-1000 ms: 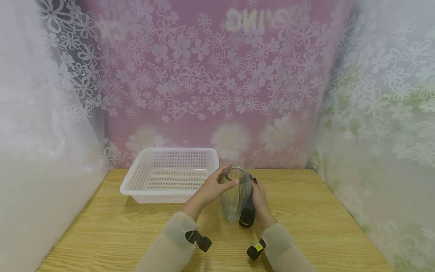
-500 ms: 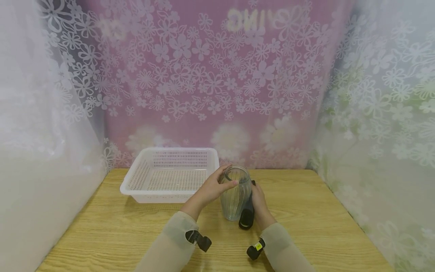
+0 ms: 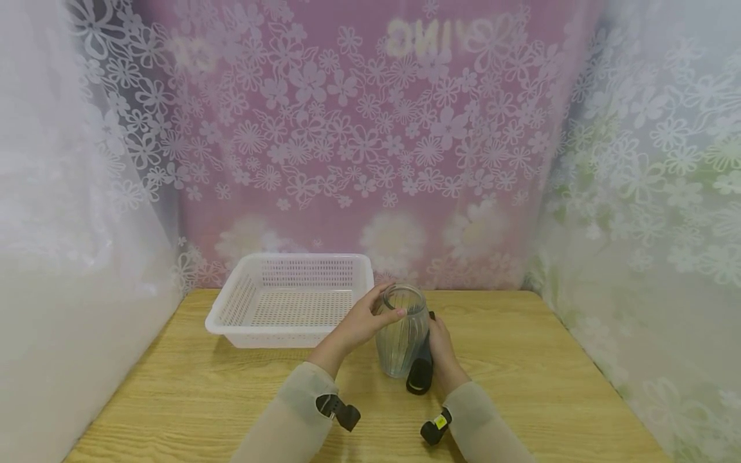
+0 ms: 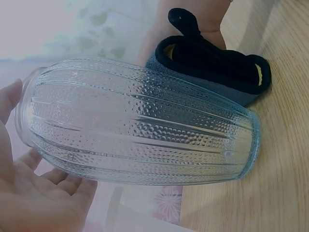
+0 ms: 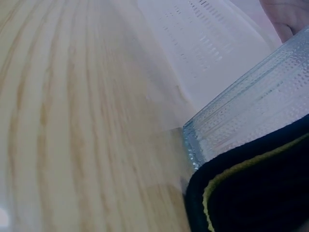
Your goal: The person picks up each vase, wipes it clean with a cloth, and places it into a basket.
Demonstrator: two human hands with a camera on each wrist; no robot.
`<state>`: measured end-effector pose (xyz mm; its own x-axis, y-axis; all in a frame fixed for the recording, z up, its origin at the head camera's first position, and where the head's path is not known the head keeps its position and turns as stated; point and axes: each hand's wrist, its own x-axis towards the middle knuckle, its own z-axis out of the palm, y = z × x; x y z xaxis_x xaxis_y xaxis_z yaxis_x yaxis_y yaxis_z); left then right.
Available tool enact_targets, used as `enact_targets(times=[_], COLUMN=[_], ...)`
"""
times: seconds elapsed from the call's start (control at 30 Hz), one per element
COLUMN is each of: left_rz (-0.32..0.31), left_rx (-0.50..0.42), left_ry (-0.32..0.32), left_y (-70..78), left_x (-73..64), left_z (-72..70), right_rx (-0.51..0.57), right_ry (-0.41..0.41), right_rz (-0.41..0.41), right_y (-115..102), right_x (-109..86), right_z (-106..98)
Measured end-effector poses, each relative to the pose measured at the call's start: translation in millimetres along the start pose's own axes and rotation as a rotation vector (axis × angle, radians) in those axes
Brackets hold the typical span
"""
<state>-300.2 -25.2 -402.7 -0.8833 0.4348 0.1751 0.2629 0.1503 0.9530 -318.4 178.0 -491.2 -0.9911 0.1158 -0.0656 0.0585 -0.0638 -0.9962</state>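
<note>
Head view: a clear glass vase [image 3: 399, 341] is seen just right of centre in the lower half of the frame, mouth upward and slightly tilted; whether its base touches the table [image 3: 521, 366] cannot be told. Its neck is gripped by the left hand [image 3: 360, 321], thumb on the near side and fingers on the far side. The glass is swollen at the shoulder, narrowed toward the base, and divided by lengthwise ribs with dimpled panels between them. Against its right side a folded dark cloth [image 3: 420, 373], soft-looking and partly edged in yellow, is held by the right hand [image 3: 442, 341], whose fingertips are mostly hidden. On both wrists black camera mounts [image 3: 435, 429] are worn over pale sleeves [image 3: 289, 411]; the right one bears a yellow label [image 3: 441, 422], its print too small to be read. Left of the vase, a white plastic basket [image 3: 266, 337], rectangular with slotted walls, is set on the wood-grained table. Behind, a pink backdrop [image 3: 359, 161] is covered with white flower outlines, and at the upper right of centre pale lettering [image 3: 419, 38] is shown mirror-reversed, G, N and I being legible.
</note>
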Motion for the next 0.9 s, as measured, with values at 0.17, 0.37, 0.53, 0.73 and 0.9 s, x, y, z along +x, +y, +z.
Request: enact_targets(times=[0.17, 0.37, 0.53, 0.73, 0.9], left_rz=[-0.012, -0.021, -0.023, -0.027, -0.026], left_rx=[0.015, 0.031, 0.032, 0.037, 0.030], left_ry=[0.002, 0.005, 0.006, 0.002, 0.000], left_y=[-0.3, 0.8, 1.1, 0.1, -0.9], left_x=[-0.7, -0.7, -0.8, -0.7, 0.1], left_z=[0.1, -0.4, -0.3, -0.8, -1.4], right_rx=[-0.028, -0.085, -0.097, -0.085, -0.103], right_ry=[0.035, 0.077, 0.055, 0.055, 0.059], right_rz=[0.011, 0.009, 0.002, -0.037, -0.091], right_y=[-2.2, -9.3, -18.9, -42.6, -62.4], right_x=[-1.1, -3.1, -8.2, -18.5, -26.6], right_z=[-2.1, -7.3, -15.1, -20.8, -22.0])
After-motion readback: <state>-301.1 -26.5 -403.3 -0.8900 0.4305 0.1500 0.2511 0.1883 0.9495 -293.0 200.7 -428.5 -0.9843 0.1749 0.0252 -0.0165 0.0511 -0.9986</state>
